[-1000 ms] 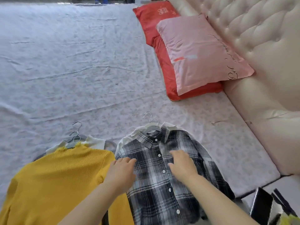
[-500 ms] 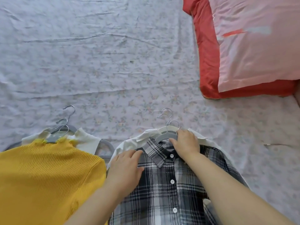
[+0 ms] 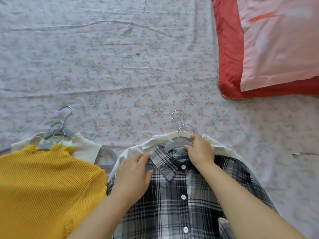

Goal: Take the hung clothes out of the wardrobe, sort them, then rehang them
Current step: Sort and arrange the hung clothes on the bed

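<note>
**Mia:** What does the checked shirt (image 3: 181, 195) look like?

**Ben:** It is black, grey and white, with small white buttons down the front and a pointy collar. It lies flat, front up, on the bed sheet (image 3: 120, 66), low in the middle of the view. It sits on a grey hanger (image 3: 174, 147).

**Mia:** Is anything under it?

**Ben:** Yes, a white shirt (image 3: 151, 145) on a white hanger (image 3: 177, 135). It peeks out at both shoulders. Three metal hooks (image 3: 179, 118) stick up past the collars.

**Mia:** What are the hands doing?

**Ben:** The right hand (image 3: 200, 152) pinches the top of the grey hanger with curled fingers. The left hand (image 3: 133, 175) lies flat, fingers straight, on the checked shirt's shoulder. Its fingertips touch the white shirt.

**Mia:** What is beside it?

**Ben:** A yellow top (image 3: 48, 187) lies just to the left, over a white top (image 3: 86, 149). The gap between the two piles is thin, and a grey hanger arm pokes into it. The yellow top runs off the left and bottom edges. The checked shirt runs off the bottom.

**Mia:** Where is there room?

**Ben:** Past the hooks, the flowery sheet goes on to the top edge. To the right of the shirt there is sheet too. A red pillow (image 3: 226, 57) with a pink pillow (image 3: 279, 45) on it fills the top right corner, well apart from the shirts.
</note>
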`<action>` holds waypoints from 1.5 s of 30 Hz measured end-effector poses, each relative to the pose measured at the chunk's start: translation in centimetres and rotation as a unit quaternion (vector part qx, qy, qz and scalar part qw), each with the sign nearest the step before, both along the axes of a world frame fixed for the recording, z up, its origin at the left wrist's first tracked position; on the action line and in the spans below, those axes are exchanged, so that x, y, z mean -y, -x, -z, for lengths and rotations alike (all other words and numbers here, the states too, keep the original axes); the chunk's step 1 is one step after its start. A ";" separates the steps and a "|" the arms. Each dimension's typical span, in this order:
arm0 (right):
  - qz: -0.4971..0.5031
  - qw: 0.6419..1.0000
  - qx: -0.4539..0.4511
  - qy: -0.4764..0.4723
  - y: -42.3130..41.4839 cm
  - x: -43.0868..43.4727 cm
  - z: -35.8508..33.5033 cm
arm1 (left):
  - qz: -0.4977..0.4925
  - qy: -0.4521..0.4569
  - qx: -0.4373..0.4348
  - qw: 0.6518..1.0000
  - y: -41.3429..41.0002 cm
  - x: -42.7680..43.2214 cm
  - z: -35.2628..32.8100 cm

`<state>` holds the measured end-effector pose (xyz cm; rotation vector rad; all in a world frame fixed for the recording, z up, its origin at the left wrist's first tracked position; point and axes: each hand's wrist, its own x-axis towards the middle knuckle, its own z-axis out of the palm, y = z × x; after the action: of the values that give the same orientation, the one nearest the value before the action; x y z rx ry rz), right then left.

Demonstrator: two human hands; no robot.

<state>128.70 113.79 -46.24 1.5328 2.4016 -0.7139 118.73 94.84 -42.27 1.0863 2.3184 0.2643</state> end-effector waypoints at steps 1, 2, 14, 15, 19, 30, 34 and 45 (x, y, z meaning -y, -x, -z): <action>-0.002 1.000 -0.010 -0.003 0.1 0.0 -0.2 | -0.005 -0.009 0.000 1.000 0.1 0.0 0.0; -0.004 1.000 -0.028 -0.012 0.3 -0.1 -0.4 | -0.010 -0.022 -0.002 1.000 0.3 -0.1 0.0; -0.078 0.996 -0.011 -0.042 2.0 -2.0 1.6 | -0.053 -0.065 -0.013 0.996 1.7 -1.5 2.2; -0.094 0.994 0.003 -0.048 1.9 -2.1 1.7 | -0.054 -0.066 -0.012 0.996 1.7 -1.4 2.4; -0.149 0.988 0.033 -0.030 1.8 -2.8 1.0 | -0.054 -0.067 -0.013 0.996 1.4 -0.8 2.5; -0.149 0.981 -0.113 -0.051 -2.7 1.2 -7.3 | -0.051 -0.092 0.015 0.994 1.4 0.1 -2.5; -0.132 0.971 -0.145 -0.134 -4.4 3.5 -13.1 | -0.006 -0.095 0.021 0.995 0.9 0.4 -5.9; -0.066 0.944 -0.147 -0.288 -10.6 10.0 -33.0 | 0.105 -0.235 0.008 0.966 -2.4 2.1 -20.8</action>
<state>139.29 103.78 -13.27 1.5063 3.1037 -0.2218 121.11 92.72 -21.47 1.5365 2.1529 0.7636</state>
